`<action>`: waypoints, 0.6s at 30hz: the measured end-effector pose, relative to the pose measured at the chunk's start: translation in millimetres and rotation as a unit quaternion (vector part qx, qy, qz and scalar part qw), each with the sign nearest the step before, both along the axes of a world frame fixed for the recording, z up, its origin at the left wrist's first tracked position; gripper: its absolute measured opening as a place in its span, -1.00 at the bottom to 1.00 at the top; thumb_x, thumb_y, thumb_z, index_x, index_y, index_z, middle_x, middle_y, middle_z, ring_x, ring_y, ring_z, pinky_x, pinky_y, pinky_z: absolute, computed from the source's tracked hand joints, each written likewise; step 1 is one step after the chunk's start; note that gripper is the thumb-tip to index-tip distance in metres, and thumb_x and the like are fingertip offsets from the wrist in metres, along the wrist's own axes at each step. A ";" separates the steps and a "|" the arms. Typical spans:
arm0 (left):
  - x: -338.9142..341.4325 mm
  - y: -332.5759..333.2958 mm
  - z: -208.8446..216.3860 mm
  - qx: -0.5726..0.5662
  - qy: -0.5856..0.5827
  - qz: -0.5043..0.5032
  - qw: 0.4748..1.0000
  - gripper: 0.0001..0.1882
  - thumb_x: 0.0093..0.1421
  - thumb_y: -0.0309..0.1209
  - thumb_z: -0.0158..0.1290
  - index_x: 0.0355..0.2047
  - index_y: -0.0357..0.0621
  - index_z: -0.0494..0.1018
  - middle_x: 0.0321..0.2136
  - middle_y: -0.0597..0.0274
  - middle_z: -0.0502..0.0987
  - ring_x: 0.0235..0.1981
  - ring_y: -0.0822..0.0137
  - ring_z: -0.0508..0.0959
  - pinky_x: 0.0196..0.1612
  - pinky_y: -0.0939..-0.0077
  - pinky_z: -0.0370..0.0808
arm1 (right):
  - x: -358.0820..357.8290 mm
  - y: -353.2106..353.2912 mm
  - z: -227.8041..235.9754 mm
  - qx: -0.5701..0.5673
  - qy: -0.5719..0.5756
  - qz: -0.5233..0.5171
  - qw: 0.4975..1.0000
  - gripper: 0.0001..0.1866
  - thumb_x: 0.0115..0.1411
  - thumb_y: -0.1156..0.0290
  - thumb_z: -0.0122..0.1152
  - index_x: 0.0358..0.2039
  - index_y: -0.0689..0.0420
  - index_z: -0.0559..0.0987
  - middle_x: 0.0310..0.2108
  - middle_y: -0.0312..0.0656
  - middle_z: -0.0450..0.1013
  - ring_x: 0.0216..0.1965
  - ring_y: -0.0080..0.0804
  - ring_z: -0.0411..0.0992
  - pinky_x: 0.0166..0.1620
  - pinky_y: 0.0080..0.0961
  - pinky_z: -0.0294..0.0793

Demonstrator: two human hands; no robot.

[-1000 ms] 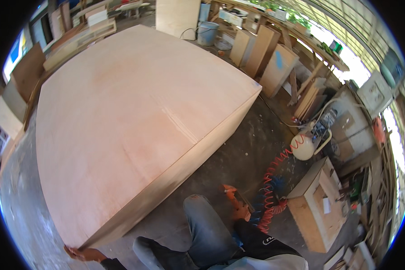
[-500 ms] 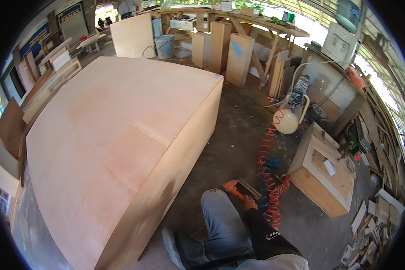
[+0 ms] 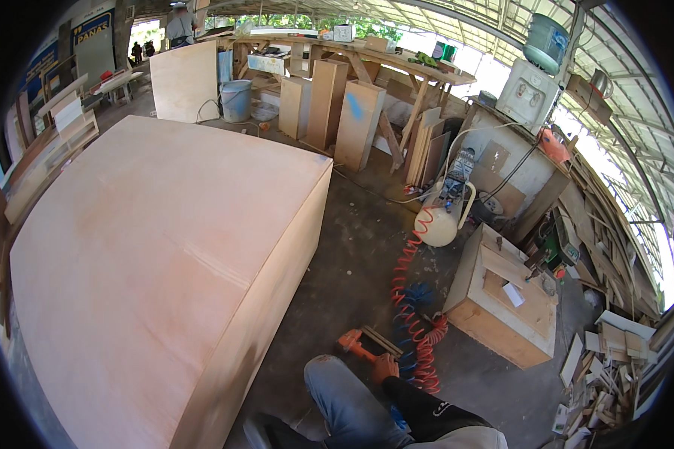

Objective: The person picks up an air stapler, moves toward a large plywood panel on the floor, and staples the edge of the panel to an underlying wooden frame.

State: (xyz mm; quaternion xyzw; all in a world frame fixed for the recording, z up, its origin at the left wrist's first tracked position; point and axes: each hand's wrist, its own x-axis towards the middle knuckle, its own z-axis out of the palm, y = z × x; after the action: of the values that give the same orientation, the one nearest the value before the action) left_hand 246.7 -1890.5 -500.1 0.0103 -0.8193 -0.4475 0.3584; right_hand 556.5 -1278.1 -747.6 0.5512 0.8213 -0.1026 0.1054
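My right hand (image 3: 385, 367), at the end of a black sleeve, is closed round the handle of an orange nail gun (image 3: 358, 346). The tool's long metal magazine (image 3: 383, 340) points away from me, low over the dark floor beside my bent knee. Red and blue coiled air hoses (image 3: 425, 352) hang and lie just right of the hand. My left hand is out of the picture. To my left stands a big box-shaped wooden panel piece (image 3: 172, 247) with a pale plywood top and a long side facing me.
A cream air compressor (image 3: 436, 224) stands ahead, the red hose running to it. At right sit a wooden box (image 3: 494, 329) and a heap of offcuts (image 3: 603, 374). Wooden boxes (image 3: 359, 127), a blue bucket (image 3: 236, 101) and a workbench (image 3: 397, 56) line the back.
The view has swung right and up, so the scene sits further left and lower. My right hand still grips the nail gun, which stays near my knee.
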 end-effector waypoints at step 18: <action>-66.0 249.9 146.3 -0.206 -0.311 -0.208 0.904 -0.51 0.32 -0.17 -0.01 0.10 -0.30 0.44 0.06 -0.09 0.48 -0.02 0.04 0.52 -0.02 0.11 0.50 | 115.2 -10.4 354.5 -0.271 -0.001 0.098 0.958 -0.58 0.27 0.12 -0.03 -0.23 0.14 0.70 -0.17 0.09 0.60 -0.10 0.10 0.58 -0.01 0.02 0.54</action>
State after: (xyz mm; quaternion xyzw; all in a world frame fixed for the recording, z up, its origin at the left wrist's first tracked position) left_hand 180.7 -1640.6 -353.8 -0.0956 -0.9466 -0.3073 -0.0217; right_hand 671.7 -1288.5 -393.1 0.4185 0.8127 -0.3097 0.2616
